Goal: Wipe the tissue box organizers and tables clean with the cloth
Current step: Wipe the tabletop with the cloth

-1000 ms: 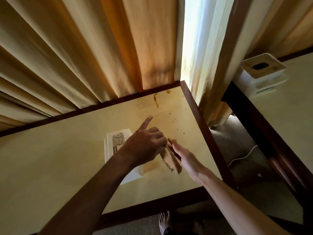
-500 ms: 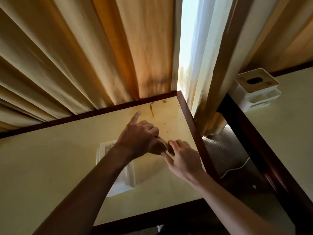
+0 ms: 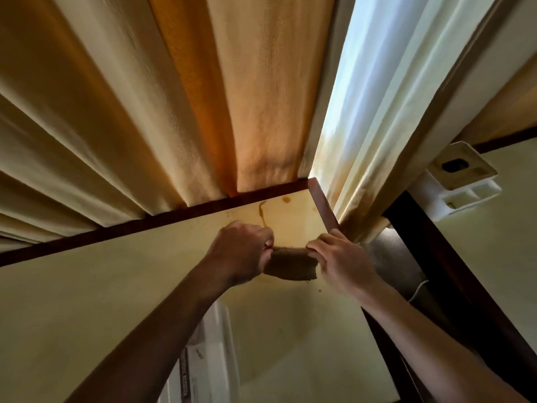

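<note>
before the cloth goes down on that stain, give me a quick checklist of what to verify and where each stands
1. Cloth held: ok, left hand and right hand each pinch an end, stretched between them.
2. Stain in sight: ok, brown streak and spot in the table's far right corner, just beyond the cloth.
3. Path to stain free: ok, nothing lies between cloth and streak.
4. Curtain off the stain: ok, it hangs behind the far edge.
5. Cloth damp enough: cannot tell.
6. Organizer on this table out of the way: ok, it sits near, under the left forearm.
</note>
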A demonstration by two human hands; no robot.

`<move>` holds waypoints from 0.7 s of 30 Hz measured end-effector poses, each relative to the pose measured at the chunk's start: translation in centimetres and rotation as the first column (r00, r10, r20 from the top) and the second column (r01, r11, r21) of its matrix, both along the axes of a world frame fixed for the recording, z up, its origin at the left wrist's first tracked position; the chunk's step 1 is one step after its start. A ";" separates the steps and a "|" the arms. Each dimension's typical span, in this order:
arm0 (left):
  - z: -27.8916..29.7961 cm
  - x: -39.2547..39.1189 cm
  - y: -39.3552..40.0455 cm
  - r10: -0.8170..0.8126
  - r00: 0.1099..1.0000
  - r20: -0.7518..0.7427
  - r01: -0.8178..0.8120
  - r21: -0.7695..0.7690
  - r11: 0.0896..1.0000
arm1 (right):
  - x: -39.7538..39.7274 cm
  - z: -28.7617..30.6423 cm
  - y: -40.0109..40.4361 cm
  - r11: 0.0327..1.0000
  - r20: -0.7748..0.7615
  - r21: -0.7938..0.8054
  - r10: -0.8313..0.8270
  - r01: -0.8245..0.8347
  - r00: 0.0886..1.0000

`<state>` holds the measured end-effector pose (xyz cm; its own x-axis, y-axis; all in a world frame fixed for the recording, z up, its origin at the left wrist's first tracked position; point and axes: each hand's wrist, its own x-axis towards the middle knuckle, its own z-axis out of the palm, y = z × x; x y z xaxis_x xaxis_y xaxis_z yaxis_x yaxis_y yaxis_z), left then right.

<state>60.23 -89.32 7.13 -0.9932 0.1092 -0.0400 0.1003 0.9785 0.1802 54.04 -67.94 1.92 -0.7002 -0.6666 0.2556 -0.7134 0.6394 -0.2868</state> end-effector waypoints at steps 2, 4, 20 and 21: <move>-0.3 -2.6 -0.3 0.032 0.999 0.021 -0.032 0.005 0.999 | -2.5 0.6 -0.8 0.999 -0.020 0.033 -0.008 0.008 1.000; -0.6 -5.4 -0.4 0.045 0.999 0.005 -0.044 -0.056 0.997 | -5.2 1.1 -1.6 0.997 -0.020 0.077 -0.023 0.025 1.000; -8.3 -14.2 -0.2 -0.268 0.936 -0.228 0.201 -0.278 0.939 | -14.6 -8.3 -0.4 0.997 -0.333 0.018 -0.060 0.069 0.941; -9.2 -13.6 -0.1 -0.329 0.930 -0.163 0.275 -0.284 0.919 | -13.5 -9.2 0.2 0.999 -0.319 0.033 -0.005 0.016 0.948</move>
